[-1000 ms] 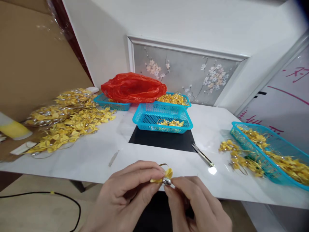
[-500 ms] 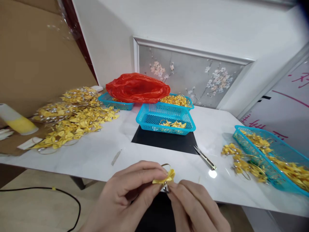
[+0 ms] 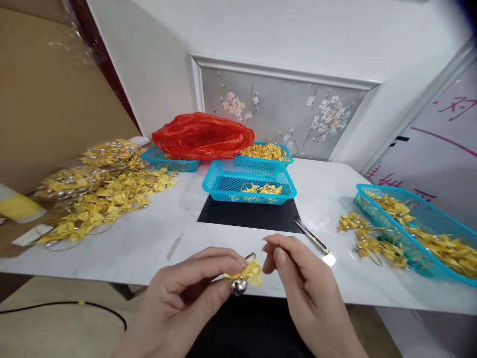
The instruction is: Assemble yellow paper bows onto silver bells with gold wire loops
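Pinched between the thumb and fingers of my left hand [image 3: 194, 293] is a yellow ribbon bow [image 3: 250, 271]. A shiny silver bell [image 3: 239, 286] hangs under the bow, and a thin cord loop rises above it. Just to the right is my right hand [image 3: 298, 278], apart from the bow. Its fingers are loosely bent, the thumb stands off from the fingertips, and nothing shows in them. Both hands are over the front edge of the white table [image 3: 231, 238].
Thread snips [image 3: 313, 237] lie beside a black mat [image 3: 246, 215] bearing a blue basket [image 3: 249, 194] with several bows. Bows heap at left [image 3: 112, 199]; another blue basket [image 3: 417, 238] of bows stands right. A red plastic bag [image 3: 203, 136] sits on baskets behind.
My right hand has let go of the bow and moved up and away to the right. My left hand still holds it, slightly further left, with the bell more visible.
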{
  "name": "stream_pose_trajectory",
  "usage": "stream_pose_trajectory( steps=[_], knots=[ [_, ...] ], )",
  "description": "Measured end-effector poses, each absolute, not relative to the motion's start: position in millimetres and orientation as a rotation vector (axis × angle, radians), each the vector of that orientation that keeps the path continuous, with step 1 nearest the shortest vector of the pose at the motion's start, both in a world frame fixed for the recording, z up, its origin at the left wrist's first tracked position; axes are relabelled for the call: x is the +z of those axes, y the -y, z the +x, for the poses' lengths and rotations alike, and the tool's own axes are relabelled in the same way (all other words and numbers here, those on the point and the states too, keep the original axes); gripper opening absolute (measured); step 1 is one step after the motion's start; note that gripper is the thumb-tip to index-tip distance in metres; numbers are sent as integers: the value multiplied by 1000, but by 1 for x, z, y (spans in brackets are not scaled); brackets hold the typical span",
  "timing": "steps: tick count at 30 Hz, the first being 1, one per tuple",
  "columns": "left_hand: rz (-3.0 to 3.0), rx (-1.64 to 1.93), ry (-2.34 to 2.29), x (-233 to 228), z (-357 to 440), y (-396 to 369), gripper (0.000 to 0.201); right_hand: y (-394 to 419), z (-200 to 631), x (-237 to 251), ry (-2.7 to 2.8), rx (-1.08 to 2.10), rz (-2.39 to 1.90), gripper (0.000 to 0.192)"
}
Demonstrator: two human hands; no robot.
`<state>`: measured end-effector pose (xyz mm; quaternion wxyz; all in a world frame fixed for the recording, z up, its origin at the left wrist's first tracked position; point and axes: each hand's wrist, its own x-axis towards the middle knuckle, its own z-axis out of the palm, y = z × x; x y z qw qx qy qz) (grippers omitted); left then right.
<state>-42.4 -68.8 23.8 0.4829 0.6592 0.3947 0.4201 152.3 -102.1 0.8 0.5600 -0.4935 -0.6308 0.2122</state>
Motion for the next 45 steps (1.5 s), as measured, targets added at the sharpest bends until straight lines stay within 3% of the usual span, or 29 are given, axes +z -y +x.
stream_pose_trajectory(
  steps=[8, 12, 25, 29, 45],
  knots=[
    [1142, 1107, -988, 26, -30, 69, 10, 85, 158, 2, 1571, 764, -1140, 29],
    [1070, 1138, -1025, 27, -26, 67, 11, 74, 158, -1, 1759, 579, -1201, 37],
    [1225, 1097, -999, 6, -44, 56, 21, 45, 186, -55, 2062, 240, -1455, 24],
    [1310, 1101, -944, 10, -45, 59, 24, 46, 189, -64, 2101, 118, -1582, 29],
    [1326, 1221, -969, 29, -35, 71, 19, 65, 179, -51, 2202, -360, -1783, 33]
  ],
)
